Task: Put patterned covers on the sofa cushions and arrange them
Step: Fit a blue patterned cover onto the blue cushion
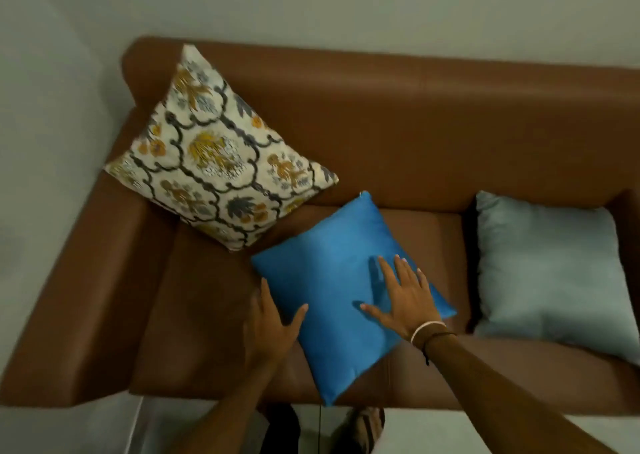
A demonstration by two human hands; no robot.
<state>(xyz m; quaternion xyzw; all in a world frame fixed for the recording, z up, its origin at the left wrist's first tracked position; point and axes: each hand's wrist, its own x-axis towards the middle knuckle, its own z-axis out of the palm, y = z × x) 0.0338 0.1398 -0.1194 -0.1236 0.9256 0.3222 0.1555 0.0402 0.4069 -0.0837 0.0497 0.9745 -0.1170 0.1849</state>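
Observation:
A bright blue cushion (pixel 332 280) lies flat on the seat of the brown sofa (pixel 450 134), turned like a diamond. My right hand (pixel 405 294) rests flat on its top with fingers spread. My left hand (pixel 273 325) is open at the cushion's left edge, thumb touching the fabric. A cushion in a cream floral patterned cover (pixel 218 155) leans in the sofa's left corner against the backrest. A pale blue-grey cushion (pixel 550 273) lies at the right end of the seat.
The sofa's left armrest (pixel 79 301) and right armrest (pixel 627 207) close in the seat. Pale walls stand behind and to the left. The light floor and my feet (pixel 360 429) show below the sofa's front edge.

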